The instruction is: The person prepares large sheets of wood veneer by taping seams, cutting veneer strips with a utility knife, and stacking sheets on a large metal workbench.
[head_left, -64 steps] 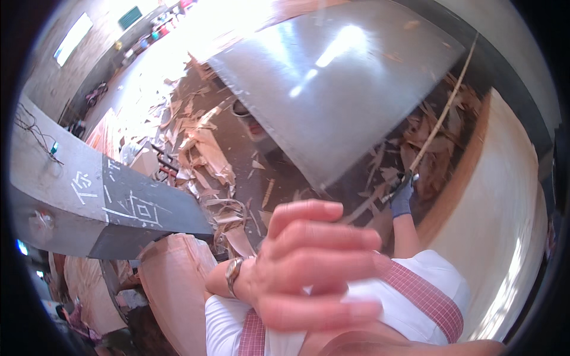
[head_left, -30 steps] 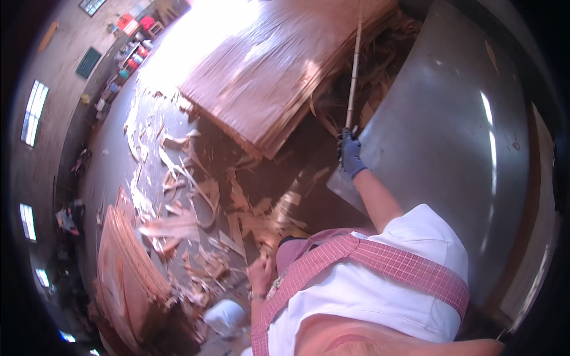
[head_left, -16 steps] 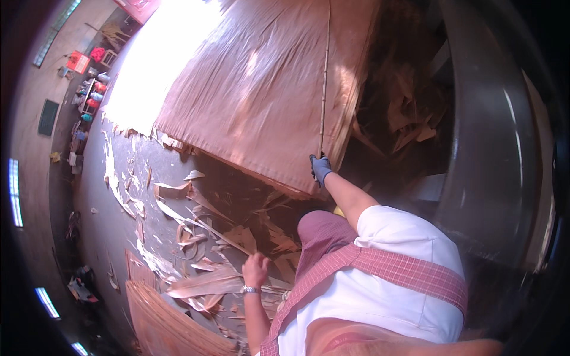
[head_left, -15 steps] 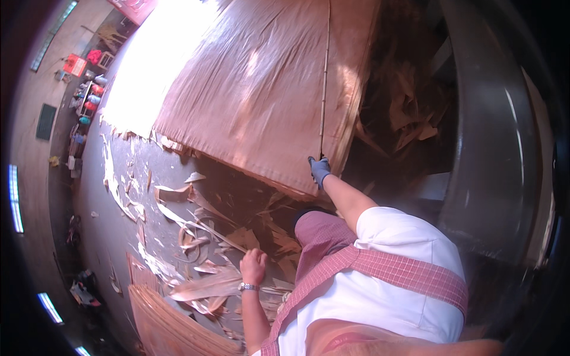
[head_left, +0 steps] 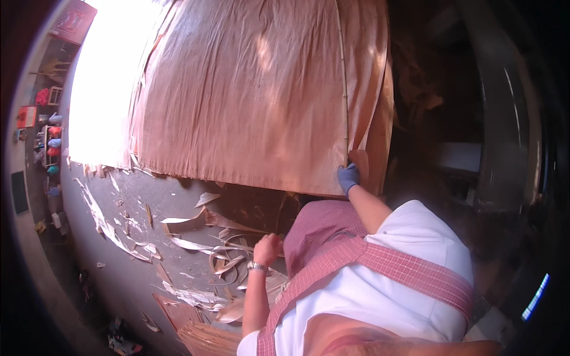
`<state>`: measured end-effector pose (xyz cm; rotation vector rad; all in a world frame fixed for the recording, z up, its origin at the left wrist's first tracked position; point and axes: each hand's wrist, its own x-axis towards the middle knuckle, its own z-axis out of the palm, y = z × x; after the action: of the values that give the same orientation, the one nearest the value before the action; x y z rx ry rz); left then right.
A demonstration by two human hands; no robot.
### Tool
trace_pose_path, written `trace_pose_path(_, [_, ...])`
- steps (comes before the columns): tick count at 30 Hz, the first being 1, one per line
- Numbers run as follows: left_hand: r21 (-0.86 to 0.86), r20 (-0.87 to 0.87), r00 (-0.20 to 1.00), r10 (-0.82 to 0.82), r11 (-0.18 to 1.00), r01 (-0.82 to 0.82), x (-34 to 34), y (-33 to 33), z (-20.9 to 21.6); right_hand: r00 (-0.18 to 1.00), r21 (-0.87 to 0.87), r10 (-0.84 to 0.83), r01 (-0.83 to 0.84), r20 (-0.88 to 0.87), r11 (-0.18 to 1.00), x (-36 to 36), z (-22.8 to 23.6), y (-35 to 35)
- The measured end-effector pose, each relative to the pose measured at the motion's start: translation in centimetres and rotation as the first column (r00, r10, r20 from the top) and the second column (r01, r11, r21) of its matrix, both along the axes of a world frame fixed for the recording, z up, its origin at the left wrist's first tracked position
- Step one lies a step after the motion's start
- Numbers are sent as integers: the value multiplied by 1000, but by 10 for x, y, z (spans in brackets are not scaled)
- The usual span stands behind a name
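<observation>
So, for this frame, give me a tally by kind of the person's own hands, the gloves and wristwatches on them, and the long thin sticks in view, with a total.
Hands: 2 (bare left hand, gloved right hand)
Gloves: 1 (blue glove)
Wristwatches: 1 (metal wristwatch, left wrist)
Sticks: 1 (long thin stick, at the right hand)
Total: 5

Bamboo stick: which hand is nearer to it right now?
Right. The gloved right hand is at the near end of the stick; the bare left hand is apart from it, lower left in the picture, beside the apron.
</observation>
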<state>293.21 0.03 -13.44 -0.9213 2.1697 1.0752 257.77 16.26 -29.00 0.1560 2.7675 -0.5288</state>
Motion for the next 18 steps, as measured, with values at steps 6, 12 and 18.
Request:
trace_pose_path(6, [561, 281, 716, 638, 496, -662, -49, -157, -79, 883, -371, -238, 397, 405, 840, -22, 148, -24])
trace_pose_path(12, [723, 496, 236, 835, -247, -646, -42, -308, -132, 887, -358, -163, 335, 433, 871, -46, 261, -61])
trace_pose_path(18, [820, 274, -226, 935, -350, -452, 11, -483, -169, 868, -105, -335, 397, 366, 912, -39, 232, -32])
